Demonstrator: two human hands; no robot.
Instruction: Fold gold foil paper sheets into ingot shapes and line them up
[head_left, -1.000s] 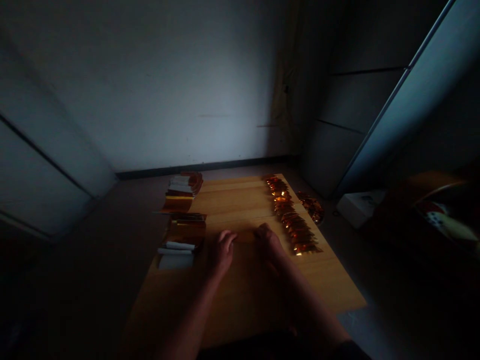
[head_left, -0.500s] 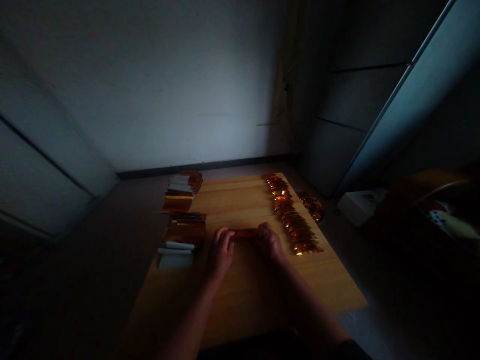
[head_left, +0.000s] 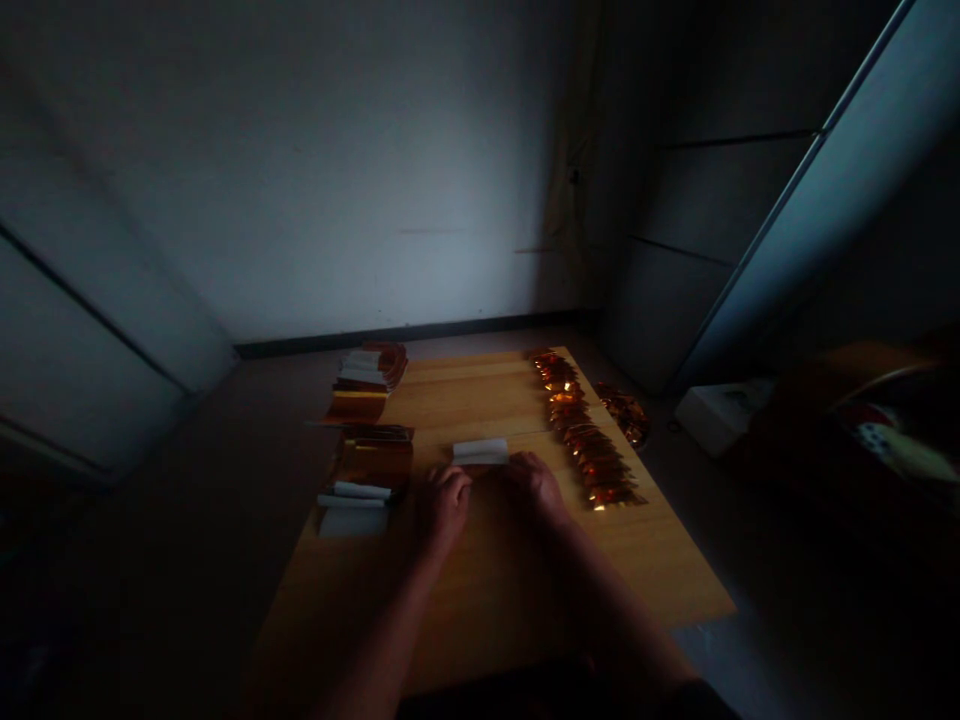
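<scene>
A sheet of metallic foil paper (head_left: 481,452) is stretched between my hands over the middle of the table, its pale back now facing me. My left hand (head_left: 448,493) pinches the lower left corner with curled fingers. At the right end, my right hand (head_left: 538,484) is closed on the same sheet, its fingertips partly hidden in shadow. To the left of my left hand lies a stack of copper-coloured foil sheets (head_left: 371,462), with pale folded sheets (head_left: 352,520) in front of it. A long row of shiny folded foil pieces (head_left: 596,460) runs beside my right hand.
The wooden table (head_left: 465,590) fills the middle. Another foil pile (head_left: 360,395) overhangs its far left edge. On the right, past the edge, are a heap of folded foil pieces (head_left: 624,412) and a white box (head_left: 712,412). A pale wall (head_left: 420,180) stands behind. The light is dim.
The foil paper between my hands has gone from a narrow copper-coloured strip to a wider pale-backed one standing above my fingers. Both hands have shifted only slightly.
</scene>
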